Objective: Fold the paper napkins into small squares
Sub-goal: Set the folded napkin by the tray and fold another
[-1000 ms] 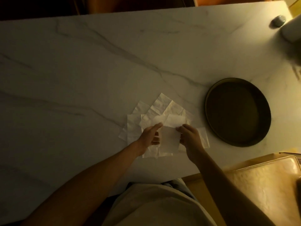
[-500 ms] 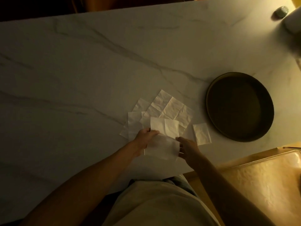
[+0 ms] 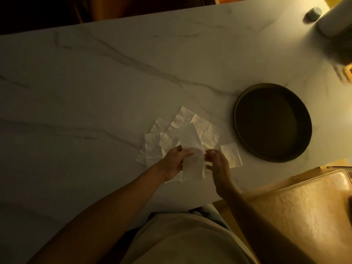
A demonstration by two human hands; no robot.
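Note:
A long folded strip of white paper napkin (image 3: 191, 149) stands lifted over the table, and my left hand (image 3: 174, 161) pinches its left edge between thumb and fingers. My right hand (image 3: 219, 164) hovers just right of the strip with its fingers spread, holding nothing that I can see. Under and behind the strip lies a loose fan of several unfolded white napkins (image 3: 202, 128) on the marble table (image 3: 95, 92). One small folded napkin square (image 3: 231, 157) lies flat to the right of my right hand.
A dark round shallow tray (image 3: 272, 122) sits right of the napkins. A tan leather chair seat (image 3: 297, 212) is at the lower right, beside the table's near edge. A small grey knob (image 3: 313, 13) and a pale cylinder (image 3: 335, 20) stand at the far right corner.
The held napkin went from a wide sheet held by both hands to a narrow upright strip. My right hand has let go and opened; my left hand keeps its grip.

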